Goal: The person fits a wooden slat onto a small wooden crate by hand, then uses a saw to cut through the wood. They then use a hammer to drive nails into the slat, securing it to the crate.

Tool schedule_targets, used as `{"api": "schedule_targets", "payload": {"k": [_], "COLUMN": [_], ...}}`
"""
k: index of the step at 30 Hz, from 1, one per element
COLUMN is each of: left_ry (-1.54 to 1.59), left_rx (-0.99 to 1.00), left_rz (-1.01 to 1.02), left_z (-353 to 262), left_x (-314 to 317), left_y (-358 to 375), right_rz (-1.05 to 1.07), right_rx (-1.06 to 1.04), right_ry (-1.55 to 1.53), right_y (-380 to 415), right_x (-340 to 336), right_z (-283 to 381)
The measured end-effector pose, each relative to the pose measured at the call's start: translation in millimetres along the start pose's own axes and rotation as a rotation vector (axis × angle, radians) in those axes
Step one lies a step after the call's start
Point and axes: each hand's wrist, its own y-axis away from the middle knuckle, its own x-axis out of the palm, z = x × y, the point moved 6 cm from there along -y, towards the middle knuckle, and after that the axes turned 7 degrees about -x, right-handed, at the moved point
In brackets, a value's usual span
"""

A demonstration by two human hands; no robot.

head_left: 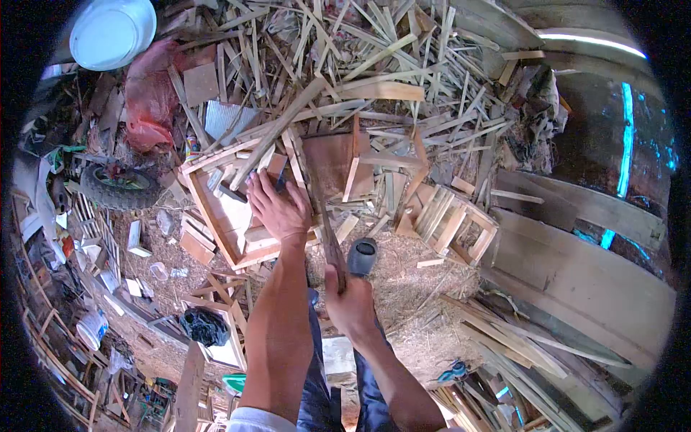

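Tool head hidden among slats, white basin cut off

— What is covering the floor?
— Sawdust is lying across it, with wooden offcuts piling up beyond.
— Anything else sitting there?
— A wooden frame, a slatted crate and a tyre are resting on it.

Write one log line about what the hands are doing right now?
left hand: flat on pale square wooden frame | right hand: gripping long dark wooden-handled tool | around: heap of thin wooden slats
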Motion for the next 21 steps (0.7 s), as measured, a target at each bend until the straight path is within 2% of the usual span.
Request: {"api": "schedule_targets", "payload": {"k": [1, 3, 4, 5, 9, 11, 13, 14, 15, 17, 18, 21], "left_ry": [-0.001, 0.035, 0.043, 0.033, 0.031, 0.058, 0.002, 0.060, 0.091, 0.027, 0.034, 0.052], "left_rx": [0.001, 0.033, 0.040, 0.030, 0.043, -0.039, -0.036, -0.012, 0.014, -0.013, -0.008, -0.012], "left_rz": [-0.009, -0.024, -0.028, -0.016, -0.038, -0.022, -0.031, -0.078, -0.106, -0.079, -0.073, -0.066], "left_z": [2, 2, -3, -3, -3, 7, 12, 6, 9, 14, 12, 7], "left_x": [0, -2, 0, 0, -8, 3, 0, 3, -3, 5, 2, -4], "left_y": [0, 6, 1, 0, 4, 9, 17, 15, 19, 20, 19, 17], "right_rz": [0.002, 0.149, 0.108, -0.010, 0.081, 0.081, -0.123, -0.168, -0.160, 0.083, 0.032, 0.123], "right_rx": [-0.008, 0.058, 0.068, -0.081, -0.056, -0.061, -0.346, -0.284, -0.281, -0.062, -0.164, -0.121], "right_ry": [-0.004, 0.065, 0.030, -0.011, 0.079, 0.089, 0.147, -0.031, -0.046, -0.038, -0.050, -0.068], "right_y": [-1, 9, 35, 64, 22, 13, 25, 23, 21, 17, 13, 5], "right_x": [-3, -12, -20, -37, -7, 11, 2, -7, -10, -6, -14, -31], "right_z": [0, -6, 0, 16, 5, -10, -3, -13, -17, -42, -36, -33]}}
